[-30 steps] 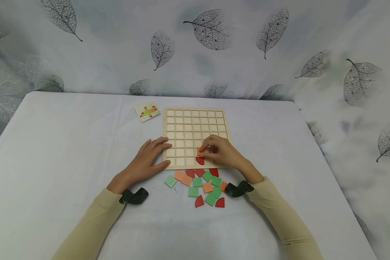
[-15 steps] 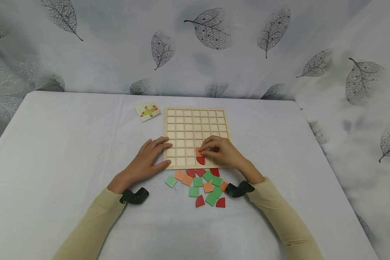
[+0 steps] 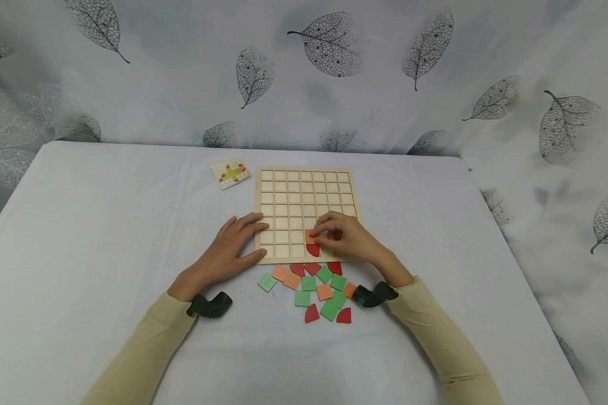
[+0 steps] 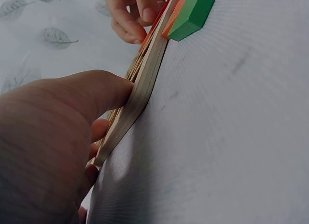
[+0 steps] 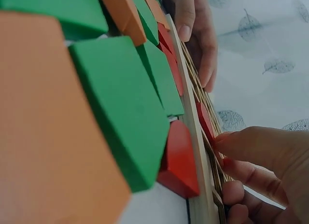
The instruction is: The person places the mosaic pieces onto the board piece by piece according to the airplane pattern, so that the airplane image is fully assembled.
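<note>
A wooden grid board (image 3: pixel 281 211) lies flat on the table. My left hand (image 3: pixel 233 244) rests along its left edge, fingers spread, thumb on the front left corner; the left wrist view shows the thumb (image 4: pixel 113 91) against the rim. Over the board's front right part, my right hand (image 3: pixel 347 233) has curled fingers, thumb and fingertips at an orange square tile (image 3: pixel 308 235) lying in a cell. One cell nearer sits a red quarter-circle tile (image 3: pixel 312 249); in the right wrist view that red tile (image 5: pixel 204 120) is beside the thumb. The fingers hide part of the orange tile.
Several loose tiles lie before the board, among them a green square (image 3: pixel 302 298), an orange square (image 3: pixel 324 291) and a red quarter-circle (image 3: pixel 344 315). A small pattern card (image 3: pixel 231 173) lies beyond the board's left corner. Patterned cloth hangs behind the table.
The orange square shows more fully in its cell than a second ago, as my right fingers have shifted slightly to the right. My left hand has stayed in place.
</note>
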Motion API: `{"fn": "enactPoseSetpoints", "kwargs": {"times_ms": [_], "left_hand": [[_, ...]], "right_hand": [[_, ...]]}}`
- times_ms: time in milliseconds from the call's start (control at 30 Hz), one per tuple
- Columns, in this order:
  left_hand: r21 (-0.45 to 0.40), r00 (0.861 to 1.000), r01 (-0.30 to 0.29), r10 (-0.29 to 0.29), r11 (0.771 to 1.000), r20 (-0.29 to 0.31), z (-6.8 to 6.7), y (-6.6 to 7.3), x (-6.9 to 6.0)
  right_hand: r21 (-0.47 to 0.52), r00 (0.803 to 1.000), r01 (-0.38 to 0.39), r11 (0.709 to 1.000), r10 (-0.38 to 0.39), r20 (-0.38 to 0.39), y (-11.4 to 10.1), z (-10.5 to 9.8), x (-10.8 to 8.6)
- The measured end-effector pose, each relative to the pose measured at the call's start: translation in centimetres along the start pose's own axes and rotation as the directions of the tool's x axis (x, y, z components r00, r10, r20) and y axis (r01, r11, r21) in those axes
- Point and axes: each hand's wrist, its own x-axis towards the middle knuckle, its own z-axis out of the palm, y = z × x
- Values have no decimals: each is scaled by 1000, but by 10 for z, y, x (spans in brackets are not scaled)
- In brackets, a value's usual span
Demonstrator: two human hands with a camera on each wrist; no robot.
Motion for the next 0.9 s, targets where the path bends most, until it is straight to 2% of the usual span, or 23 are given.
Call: {"fn": "enactPoseSetpoints", "kwargs": {"times_ms": [433, 900], "left_hand": [[3, 1000, -4, 4, 1000, -6, 0, -1, 0], [0, 1000, -10, 10, 1000, -7, 1, -1, 0]], "right_hand": [[-36, 998, 58, 998, -58, -10, 0, 0, -4], [56, 988, 151, 987, -152, 18, 1, 0, -15]]}}
